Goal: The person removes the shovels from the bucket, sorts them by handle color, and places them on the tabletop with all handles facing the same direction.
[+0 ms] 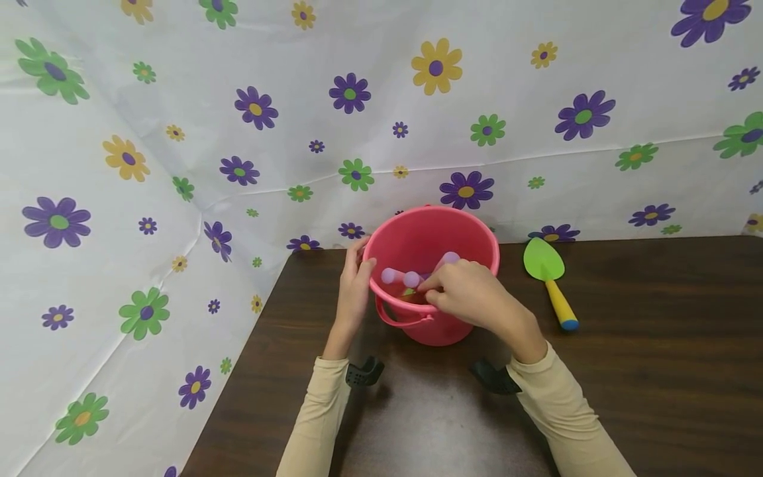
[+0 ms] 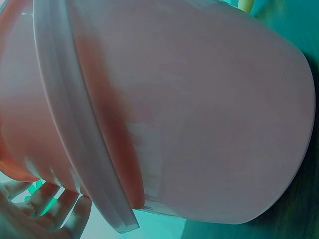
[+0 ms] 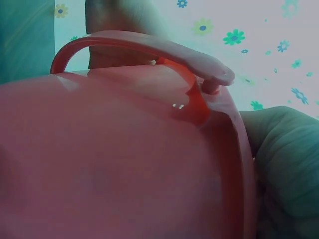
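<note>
"Our left hand [image 1: 356, 285] grips the pink plastic bucket [image 1: 438, 331] at its left rim, thumb on the lip, fingers round the outside."

"And our right hand [image 1: 467, 288]?"

"We have it over the near right rim, fingers bent down inside beside the lavender round-ended pieces [image 1: 411, 279]; we cannot tell whether it pinches one."

"Where do we have the bucket?"

"Near the far edge of the desk [image 1: 656, 318], toward its far left corner, its bail handle [image 1: 401, 323] hanging on our side."

"What else do we see?"

"Our toy trowel [image 1: 553, 285], right of the bucket, green blade by the far edge, yellow grip toward us."
</note>
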The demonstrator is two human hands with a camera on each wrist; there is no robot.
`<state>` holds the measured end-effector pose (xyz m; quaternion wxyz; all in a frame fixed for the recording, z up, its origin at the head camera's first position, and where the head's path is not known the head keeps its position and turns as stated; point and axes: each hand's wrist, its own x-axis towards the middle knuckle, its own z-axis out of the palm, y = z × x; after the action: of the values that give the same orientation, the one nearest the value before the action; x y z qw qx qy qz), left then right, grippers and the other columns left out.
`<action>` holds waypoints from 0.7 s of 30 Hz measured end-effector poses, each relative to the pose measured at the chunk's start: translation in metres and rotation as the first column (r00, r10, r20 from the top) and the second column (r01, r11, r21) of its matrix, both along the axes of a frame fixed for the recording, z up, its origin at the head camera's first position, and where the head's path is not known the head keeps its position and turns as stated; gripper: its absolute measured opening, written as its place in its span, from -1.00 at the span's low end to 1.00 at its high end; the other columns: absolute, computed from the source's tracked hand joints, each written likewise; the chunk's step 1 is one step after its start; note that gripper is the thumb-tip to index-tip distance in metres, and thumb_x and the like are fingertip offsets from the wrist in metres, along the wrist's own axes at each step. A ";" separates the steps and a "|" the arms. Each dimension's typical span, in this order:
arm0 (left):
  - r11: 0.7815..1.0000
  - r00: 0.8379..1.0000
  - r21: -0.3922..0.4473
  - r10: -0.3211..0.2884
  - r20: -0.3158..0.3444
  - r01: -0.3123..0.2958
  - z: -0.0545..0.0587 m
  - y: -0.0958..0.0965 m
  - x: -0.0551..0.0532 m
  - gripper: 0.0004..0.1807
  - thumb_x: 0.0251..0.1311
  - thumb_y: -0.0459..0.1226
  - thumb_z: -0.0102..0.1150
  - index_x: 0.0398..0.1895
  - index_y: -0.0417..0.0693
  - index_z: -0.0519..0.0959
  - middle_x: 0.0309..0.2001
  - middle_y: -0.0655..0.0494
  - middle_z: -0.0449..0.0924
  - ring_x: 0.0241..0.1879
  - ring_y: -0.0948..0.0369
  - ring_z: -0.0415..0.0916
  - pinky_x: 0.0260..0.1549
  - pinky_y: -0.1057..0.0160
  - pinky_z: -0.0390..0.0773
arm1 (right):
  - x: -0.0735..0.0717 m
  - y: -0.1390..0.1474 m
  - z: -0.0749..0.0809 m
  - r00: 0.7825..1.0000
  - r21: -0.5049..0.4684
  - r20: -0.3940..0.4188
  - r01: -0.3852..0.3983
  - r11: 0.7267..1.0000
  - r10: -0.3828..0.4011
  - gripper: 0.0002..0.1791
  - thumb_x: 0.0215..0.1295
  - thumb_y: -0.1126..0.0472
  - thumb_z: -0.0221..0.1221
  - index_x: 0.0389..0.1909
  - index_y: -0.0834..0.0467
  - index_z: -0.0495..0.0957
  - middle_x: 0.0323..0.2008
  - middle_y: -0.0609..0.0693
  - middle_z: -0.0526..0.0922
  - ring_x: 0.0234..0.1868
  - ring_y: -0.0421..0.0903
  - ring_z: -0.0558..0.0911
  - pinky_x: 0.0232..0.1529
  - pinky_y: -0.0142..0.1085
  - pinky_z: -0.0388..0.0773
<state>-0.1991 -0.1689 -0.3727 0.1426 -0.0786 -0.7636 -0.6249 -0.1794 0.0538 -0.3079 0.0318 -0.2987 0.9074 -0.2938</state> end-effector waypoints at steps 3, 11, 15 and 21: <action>1.000 1.000 0.000 -0.001 0.001 0.001 -0.001 0.001 -0.001 -0.42 0.43 -0.27 0.06 0.49 -0.03 0.28 0.39 0.00 0.42 0.30 0.02 0.47 0.19 0.03 0.59 | -0.001 -0.001 0.001 1.000 0.016 0.002 0.002 1.000 -0.002 -0.72 0.16 0.28 0.34 -0.09 0.17 0.81 -0.51 -0.13 0.66 -0.36 -0.08 0.56 -0.35 -0.29 0.63; 1.000 1.000 0.002 -0.016 0.000 0.016 -0.001 0.002 -0.001 -0.42 0.43 -0.29 0.06 0.50 -0.04 0.27 0.39 -0.01 0.42 0.30 0.00 0.47 0.18 0.00 0.60 | -0.007 -0.001 0.003 0.997 0.000 0.083 0.006 1.000 -0.006 -0.82 0.15 0.31 0.36 -0.22 0.19 0.83 -0.57 -0.14 0.68 -0.43 -0.10 0.60 -0.35 -0.28 0.64; 1.000 1.000 0.003 -0.010 0.002 0.010 -0.001 0.002 -0.001 -0.43 0.44 -0.29 0.06 0.49 -0.02 0.28 0.39 0.00 0.43 0.29 0.01 0.48 0.18 0.01 0.60 | -0.010 -0.004 0.005 0.991 -0.012 0.132 0.000 1.000 0.002 -0.82 0.13 0.33 0.37 -0.23 0.22 0.83 -0.52 -0.10 0.71 -0.45 -0.11 0.61 -0.35 -0.28 0.65; 1.000 1.000 -0.003 -0.003 0.001 0.003 0.000 -0.001 -0.001 -0.43 0.44 -0.28 0.03 0.49 -0.05 0.29 0.38 -0.04 0.42 0.30 -0.01 0.46 0.18 -0.03 0.59 | -0.016 -0.008 0.006 0.985 0.024 0.175 -0.013 1.000 0.009 -0.82 0.11 0.33 0.39 -0.24 0.24 0.82 -0.52 -0.07 0.72 -0.44 -0.08 0.60 -0.38 -0.30 0.63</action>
<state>-0.2003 -0.1697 -0.3732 0.1410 -0.0797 -0.7646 -0.6239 -0.1958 0.0462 -0.3015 0.1167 -0.2764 0.9032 -0.3071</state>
